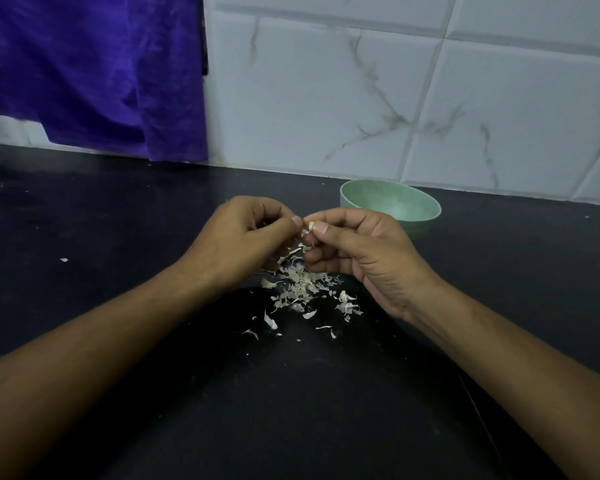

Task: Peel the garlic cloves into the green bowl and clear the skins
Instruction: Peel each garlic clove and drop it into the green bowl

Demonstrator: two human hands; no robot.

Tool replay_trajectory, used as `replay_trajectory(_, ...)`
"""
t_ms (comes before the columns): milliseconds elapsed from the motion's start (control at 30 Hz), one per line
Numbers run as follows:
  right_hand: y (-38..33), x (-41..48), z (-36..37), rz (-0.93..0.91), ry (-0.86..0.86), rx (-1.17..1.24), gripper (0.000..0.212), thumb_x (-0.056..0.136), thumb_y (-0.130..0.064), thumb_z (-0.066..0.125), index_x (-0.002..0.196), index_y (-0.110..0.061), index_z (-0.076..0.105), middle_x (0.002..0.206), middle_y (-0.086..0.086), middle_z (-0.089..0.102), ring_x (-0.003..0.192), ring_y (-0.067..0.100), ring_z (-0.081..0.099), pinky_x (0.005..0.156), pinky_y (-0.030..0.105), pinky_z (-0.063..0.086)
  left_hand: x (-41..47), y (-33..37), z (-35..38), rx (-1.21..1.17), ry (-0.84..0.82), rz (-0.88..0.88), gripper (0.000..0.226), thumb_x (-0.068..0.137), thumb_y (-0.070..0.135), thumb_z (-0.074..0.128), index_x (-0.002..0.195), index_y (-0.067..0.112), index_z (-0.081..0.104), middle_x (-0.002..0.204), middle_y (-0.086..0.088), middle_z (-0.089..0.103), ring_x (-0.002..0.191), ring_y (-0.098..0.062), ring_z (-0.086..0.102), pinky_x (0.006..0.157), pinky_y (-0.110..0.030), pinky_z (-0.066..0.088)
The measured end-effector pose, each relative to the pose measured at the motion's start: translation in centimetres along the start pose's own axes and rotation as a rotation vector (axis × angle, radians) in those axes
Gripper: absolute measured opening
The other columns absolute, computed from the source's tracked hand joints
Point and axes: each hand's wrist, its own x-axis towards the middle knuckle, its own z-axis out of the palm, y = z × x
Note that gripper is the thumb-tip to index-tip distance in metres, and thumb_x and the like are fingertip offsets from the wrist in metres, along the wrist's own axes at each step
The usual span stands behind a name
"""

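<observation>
Garlic clove [310, 226] pinched between left hand [246, 237] and right hand [357, 251], both curled on it above the skins [302, 287] so peel drops onto desk [118, 237]; green bowl [395, 209] just behind.

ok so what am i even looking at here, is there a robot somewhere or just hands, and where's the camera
No robot here: this is one picture from a camera worn on a person's head, looking down at their own bare arms. The left hand and right hand meet over a black counter, both pinching a garlic clove between them. Below them lies a scatter of papery garlic skins. A green bowl stands behind the right hand; its bottom is out of sight. A purple cloth hangs against the tiled wall.
</observation>
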Motion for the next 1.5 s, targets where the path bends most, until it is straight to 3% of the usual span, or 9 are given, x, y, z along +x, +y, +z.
replay_trajectory(133,-0.1,0.0,0.0,-0.003,0.008,-0.002,0.023,0.091,-0.002,0.071,0.113,0.001,0.072,0.098,0.022,0.076,0.078,0.023,0.074,0.075,0.035,0.065,0.3,-0.4,-0.5,0.013,0.020,-0.004,0.023,0.085,0.040,0.080,0.083,0.017,0.077,0.080,-0.017,0.074,0.075,-0.036,0.074,0.071,-0.049,0.066)
replay_trajectory(267,0.0,-0.1,0.0,-0.038,0.040,-0.022,0.021,0.091,-0.003,0.072,0.112,0.001,0.074,0.109,0.029,0.073,0.080,0.023,0.070,0.081,0.041,0.063,0.3,-0.4,-0.4,-0.063,-0.010,-0.014,0.016,0.081,0.030,0.086,0.084,0.017,0.076,0.077,-0.014,0.071,0.066,-0.024,0.066,0.067,-0.041,0.062)
replay_trajectory(333,0.0,0.0,0.0,-0.049,0.055,-0.021,0.020,0.092,-0.002,0.071,0.111,0.002,0.074,0.108,0.032,0.071,0.083,0.024,0.070,0.082,0.042,0.064,0.3,-0.4,-0.4,-0.082,-0.041,-0.014,0.009,0.087,0.019,0.085,0.088,0.016,0.076,0.077,-0.012,0.069,0.068,-0.021,0.064,0.069,-0.044,0.062)
replay_trajectory(600,0.0,0.1,-0.3,-0.056,0.046,-0.100,0.014,0.093,0.000,0.070,0.107,0.003,0.070,0.099,0.028,0.075,0.076,0.027,0.074,0.078,0.044,0.063,0.2,-0.2,-0.3,0.027,0.000,0.038,0.010,0.086,0.028,0.086,0.094,0.024,0.081,0.079,-0.008,0.075,0.068,-0.027,0.071,0.071,-0.057,0.064)
replay_trajectory(767,-0.2,-0.1,-0.1,-0.085,0.074,-0.115,0.014,0.090,0.001,0.072,0.103,0.004,0.072,0.096,0.030,0.073,0.073,0.021,0.071,0.074,0.040,0.064,-0.2,0.4,-0.3,0.281,0.077,0.186,0.003,0.088,0.027,0.084,0.090,0.027,0.082,0.073,0.009,0.076,0.066,-0.006,0.071,0.067,-0.031,0.060)
replay_trajectory(1033,-0.1,0.0,0.1,-0.087,0.079,-0.095,0.010,0.089,0.001,0.073,0.099,0.002,0.073,0.091,0.024,0.076,0.074,0.024,0.074,0.079,0.042,0.063,-0.6,0.8,-0.4,0.431,0.138,0.322,0.003,0.086,0.022,0.082,0.085,0.025,0.081,0.076,0.014,0.073,0.076,-0.001,0.070,0.063,-0.016,0.052)
replay_trajectory(1267,0.3,-0.2,1.3,-0.175,0.120,-0.030,0.011,0.089,0.006,0.072,0.100,0.008,0.072,0.088,0.029,0.074,0.073,0.025,0.074,0.074,0.036,0.063,-0.7,0.9,0.5,0.303,0.233,0.212,0.013,0.080,0.018,0.081,0.070,0.024,0.076,0.065,0.008,0.071,0.061,-0.008,0.066,0.054,-0.018,0.048)
replay_trajectory(1400,0.0,0.0,1.4,-0.204,0.097,-0.012,0.011,0.090,0.006,0.071,0.101,0.008,0.071,0.086,0.021,0.075,0.074,0.022,0.074,0.077,0.035,0.063,0.0,0.6,0.5,0.000,0.177,0.043,0.012,0.080,0.022,0.077,0.072,0.014,0.075,0.071,-0.010,0.075,0.067,-0.027,0.072,0.070,-0.044,0.065)
replay_trajectory(1500,-0.1,0.1,1.1,-0.178,0.064,-0.032,0.012,0.094,-0.001,0.069,0.105,0.003,0.073,0.087,0.013,0.075,0.075,0.022,0.072,0.079,0.039,0.063,0.1,0.6,0.4,-0.122,0.118,0.034,0.019,0.076,0.021,0.073,0.074,0.002,0.071,0.070,-0.015,0.069,0.065,-0.019,0.065,0.063,-0.035,0.061)
